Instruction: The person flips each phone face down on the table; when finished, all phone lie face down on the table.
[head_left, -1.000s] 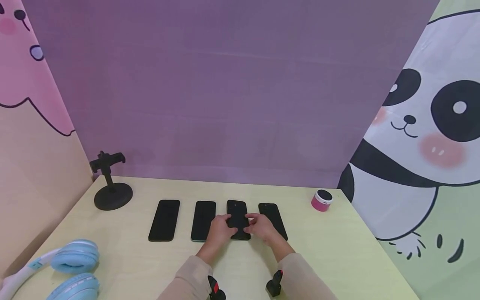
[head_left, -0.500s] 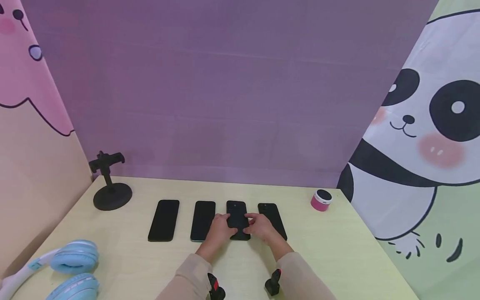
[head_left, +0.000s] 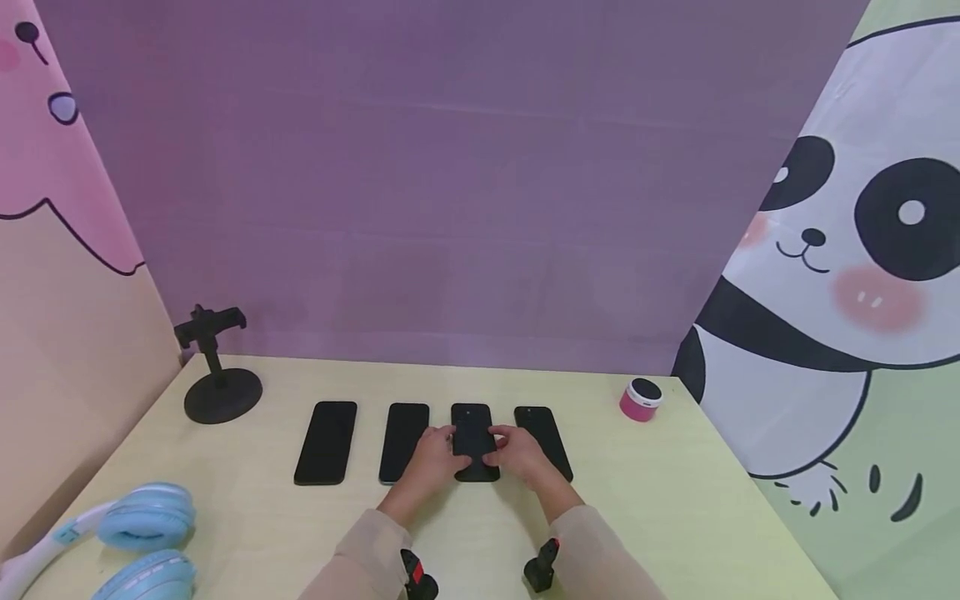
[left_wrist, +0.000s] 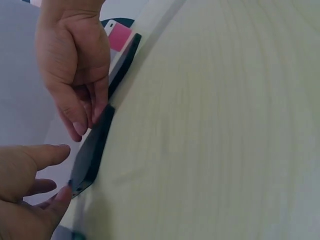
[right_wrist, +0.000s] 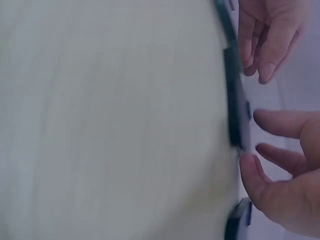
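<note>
Several black smartphones lie flat in a row on a pale wooden table (head_left: 675, 500). My left hand (head_left: 435, 458) and right hand (head_left: 521, 457) flank the third smartphone (head_left: 472, 437) from the left, fingertips and thumbs at its two long sides. A small camera bump shows near its top. In the left wrist view, the thumb of the left hand (left_wrist: 22, 200) touches a near corner of the phone (left_wrist: 95, 150). In the right wrist view, the right hand (right_wrist: 290, 185) has its fingers loosely bent beside the phone's edge. My left hand partly covers the second smartphone (head_left: 403, 433).
The first smartphone (head_left: 326, 442) lies left, the fourth smartphone (head_left: 542, 433) just right of the right hand. A black phone stand (head_left: 222, 396) stands at the back left. Light-blue headphones (head_left: 146, 517) lie front left. A small pink-and-white cylinder (head_left: 641, 402) sits back right.
The third phone has slid very slightly toward me, its top edge now about level with its neighbours. The hands stay at its sides; my left wrist has shifted a little left.
</note>
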